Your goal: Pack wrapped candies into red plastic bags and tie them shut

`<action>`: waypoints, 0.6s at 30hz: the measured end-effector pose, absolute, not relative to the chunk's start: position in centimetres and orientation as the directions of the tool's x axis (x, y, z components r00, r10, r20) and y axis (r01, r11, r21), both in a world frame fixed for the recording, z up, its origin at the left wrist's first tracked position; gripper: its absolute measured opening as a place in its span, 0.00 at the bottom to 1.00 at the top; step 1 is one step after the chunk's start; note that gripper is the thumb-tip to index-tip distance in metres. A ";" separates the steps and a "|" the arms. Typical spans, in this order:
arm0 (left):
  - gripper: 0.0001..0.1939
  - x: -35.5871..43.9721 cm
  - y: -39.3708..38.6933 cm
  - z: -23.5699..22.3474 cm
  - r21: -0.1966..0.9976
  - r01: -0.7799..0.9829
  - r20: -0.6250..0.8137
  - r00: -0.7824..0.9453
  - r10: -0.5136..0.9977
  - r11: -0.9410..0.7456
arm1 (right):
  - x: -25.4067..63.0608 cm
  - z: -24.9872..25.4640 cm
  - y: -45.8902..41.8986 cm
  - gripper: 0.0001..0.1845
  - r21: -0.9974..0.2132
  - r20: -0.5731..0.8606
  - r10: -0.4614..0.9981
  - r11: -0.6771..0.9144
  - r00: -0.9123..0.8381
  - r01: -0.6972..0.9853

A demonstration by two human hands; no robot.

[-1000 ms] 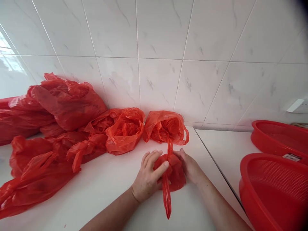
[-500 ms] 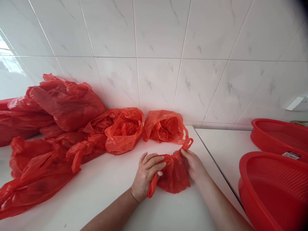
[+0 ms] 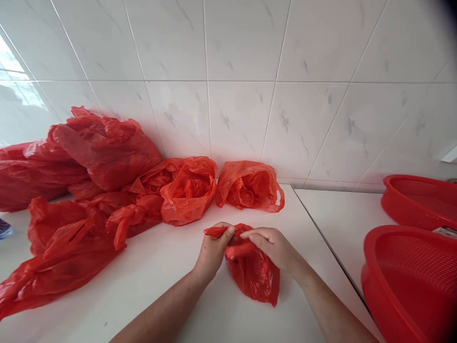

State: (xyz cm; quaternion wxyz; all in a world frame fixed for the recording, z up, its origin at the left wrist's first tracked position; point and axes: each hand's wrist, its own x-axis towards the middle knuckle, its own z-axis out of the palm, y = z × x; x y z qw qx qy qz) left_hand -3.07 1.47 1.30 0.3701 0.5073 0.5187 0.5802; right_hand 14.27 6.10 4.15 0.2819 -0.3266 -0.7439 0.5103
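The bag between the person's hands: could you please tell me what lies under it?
The bag rests on a white countertop, which shows around its edges. The part directly beneath the bag is covered, so I cannot see whether anything else lies under it.

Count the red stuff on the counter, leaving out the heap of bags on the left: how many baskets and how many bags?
Red mesh baskets: 2
Open red plastic bags by the wall: 2
Red plastic bag being handled: 1
Total: 5
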 end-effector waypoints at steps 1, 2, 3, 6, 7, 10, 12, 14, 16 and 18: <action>0.15 -2.9 1.3 1.5 0.977 0.096 0.209 -0.213 0.955 -0.192 | 14.1 4.0 6.0 0.17 -0.928 0.080 0.796 0.280 -0.600 0.247; 0.14 -2.8 1.1 1.6 0.976 0.093 0.212 -0.211 0.954 -0.196 | 13.9 3.8 5.9 0.19 -0.920 0.077 0.805 0.286 -0.589 0.270; 0.12 -2.5 0.9 1.6 0.973 0.104 0.225 -0.204 0.953 -0.208 | 13.7 3.7 5.9 0.19 -0.921 0.072 0.800 0.283 -0.596 0.269; 0.07 -1.8 0.2 1.2 0.904 0.279 0.370 -0.134 0.919 -0.324 | 13.4 3.4 5.7 0.11 -0.948 0.051 0.778 0.236 -0.626 0.216; 0.11 -1.6 0.1 1.0 0.847 0.370 0.445 -0.102 0.890 -0.381 | 13.3 3.3 5.7 0.10 -0.954 0.039 0.786 0.213 -0.617 0.211; 0.24 -1.2 0.2 0.3 0.662 0.585 0.586 -0.014 0.810 -0.469 | 13.1 3.2 5.8 0.09 -0.964 0.012 0.823 0.160 -0.568 0.211; 0.13 -1.2 0.4 0.1 0.641 0.621 0.567 0.014 0.824 -0.451 | 13.1 2.9 6.0 0.09 -0.969 0.037 0.826 0.166 -0.562 0.181; 0.02 -1.4 0.7 0.0 0.716 0.568 0.492 0.001 0.870 -0.406 | 13.3 2.6 6.4 0.07 -0.971 0.096 0.814 0.203 -0.573 0.126; 0.06 -1.5 0.9 0.0 0.804 0.478 0.424 -0.042 0.905 -0.354 | 13.8 2.3 6.7 0.04 -0.975 0.123 0.803 0.208 -0.583 0.081; 0.05 -1.6 1.0 -0.1 0.858 0.409 0.380 -0.096 0.920 -0.311 | 14.3 2.2 7.0 0.03 -0.989 0.078 0.794 0.138 -0.602 0.054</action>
